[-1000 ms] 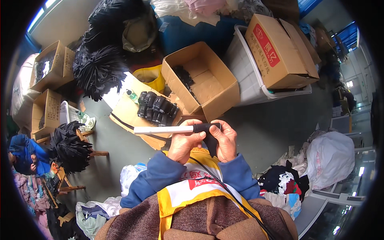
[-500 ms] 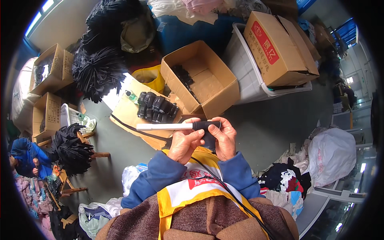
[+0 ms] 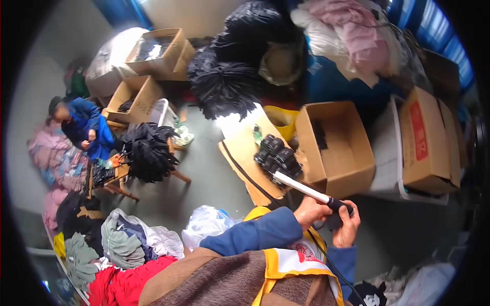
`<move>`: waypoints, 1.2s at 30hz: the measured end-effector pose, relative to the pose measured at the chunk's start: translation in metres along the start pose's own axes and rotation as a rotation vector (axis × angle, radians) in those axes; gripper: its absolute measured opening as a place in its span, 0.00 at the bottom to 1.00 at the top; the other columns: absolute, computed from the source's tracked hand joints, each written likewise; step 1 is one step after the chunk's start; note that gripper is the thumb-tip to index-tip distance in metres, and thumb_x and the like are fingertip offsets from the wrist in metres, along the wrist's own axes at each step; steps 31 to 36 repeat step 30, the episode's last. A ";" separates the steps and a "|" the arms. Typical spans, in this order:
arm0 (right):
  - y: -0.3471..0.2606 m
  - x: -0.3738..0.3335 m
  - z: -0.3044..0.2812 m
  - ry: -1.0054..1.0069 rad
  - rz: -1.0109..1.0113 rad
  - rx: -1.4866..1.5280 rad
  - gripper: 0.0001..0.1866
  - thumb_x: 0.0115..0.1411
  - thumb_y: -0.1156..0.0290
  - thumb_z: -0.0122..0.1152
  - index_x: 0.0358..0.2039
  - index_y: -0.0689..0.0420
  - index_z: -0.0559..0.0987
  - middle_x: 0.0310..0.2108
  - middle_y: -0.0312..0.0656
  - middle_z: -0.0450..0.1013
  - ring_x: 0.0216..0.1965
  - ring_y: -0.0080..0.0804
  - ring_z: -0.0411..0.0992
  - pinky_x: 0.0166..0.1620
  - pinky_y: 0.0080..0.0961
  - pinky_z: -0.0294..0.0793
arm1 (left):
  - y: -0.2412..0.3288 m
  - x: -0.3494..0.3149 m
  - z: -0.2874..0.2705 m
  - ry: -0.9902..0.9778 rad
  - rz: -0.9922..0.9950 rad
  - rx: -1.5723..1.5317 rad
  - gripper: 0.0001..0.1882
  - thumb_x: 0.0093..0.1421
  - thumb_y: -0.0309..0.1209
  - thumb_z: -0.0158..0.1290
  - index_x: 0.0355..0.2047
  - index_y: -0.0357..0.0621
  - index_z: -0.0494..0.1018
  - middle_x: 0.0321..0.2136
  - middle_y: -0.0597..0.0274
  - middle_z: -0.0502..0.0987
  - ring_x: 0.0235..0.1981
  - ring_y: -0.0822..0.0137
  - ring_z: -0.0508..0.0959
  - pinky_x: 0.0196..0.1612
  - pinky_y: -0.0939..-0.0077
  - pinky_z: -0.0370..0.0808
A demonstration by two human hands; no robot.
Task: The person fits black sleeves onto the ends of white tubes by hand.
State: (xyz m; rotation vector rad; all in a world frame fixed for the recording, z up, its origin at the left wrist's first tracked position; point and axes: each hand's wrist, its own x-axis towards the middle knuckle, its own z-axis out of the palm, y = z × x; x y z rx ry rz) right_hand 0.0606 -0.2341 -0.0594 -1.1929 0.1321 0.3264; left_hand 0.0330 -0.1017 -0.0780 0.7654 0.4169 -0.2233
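A white rod (image 3: 301, 186) slants from the upper left down to my hands in front of my chest. My left hand (image 3: 310, 211) is closed around its lower part. On that end of the rod sits a dark sleeve-like piece of black fabric (image 3: 335, 204), pinched by my right hand (image 3: 347, 224); more dark material hangs between the two hands. The rod's far tip reaches to a stack of black rolled bundles (image 3: 278, 156), which lies on a flat cardboard sheet (image 3: 240, 136).
An open cardboard box (image 3: 352, 148) stands right of the bundles, beside a yellow bucket (image 3: 284, 122) and a small green bottle (image 3: 257, 133). A closed carton (image 3: 429, 137) rests on a grey bin. Another person (image 3: 87, 122) sits at far left near black fabric strips (image 3: 148, 152).
The view has swung to the left, so the scene shifts right. The rod has gone from level to slanting, with both hands still on it and the black fabric.
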 end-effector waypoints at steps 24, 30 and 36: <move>0.010 0.006 0.003 -0.066 0.127 0.016 0.14 0.52 0.67 0.64 0.35 0.57 0.71 0.32 0.35 0.69 0.35 0.24 0.68 0.40 0.20 0.68 | 0.006 -0.010 -0.005 0.065 -0.009 -0.145 0.17 0.47 0.16 0.55 0.38 0.42 0.69 0.28 0.65 0.72 0.26 0.74 0.74 0.26 0.82 0.75; -0.004 -0.002 -0.009 0.009 0.057 -0.028 0.13 0.51 0.74 0.63 0.37 0.60 0.72 0.35 0.39 0.70 0.36 0.26 0.69 0.41 0.22 0.70 | 0.006 0.000 -0.015 0.005 -0.033 -0.181 0.19 0.47 0.16 0.54 0.41 0.43 0.69 0.27 0.62 0.73 0.19 0.72 0.73 0.22 0.83 0.74; -0.004 -0.002 -0.009 0.009 0.057 -0.028 0.13 0.51 0.74 0.63 0.37 0.60 0.72 0.35 0.39 0.70 0.36 0.26 0.69 0.41 0.22 0.70 | 0.006 0.000 -0.015 0.005 -0.033 -0.181 0.19 0.47 0.16 0.54 0.41 0.43 0.69 0.27 0.62 0.73 0.19 0.72 0.73 0.22 0.83 0.74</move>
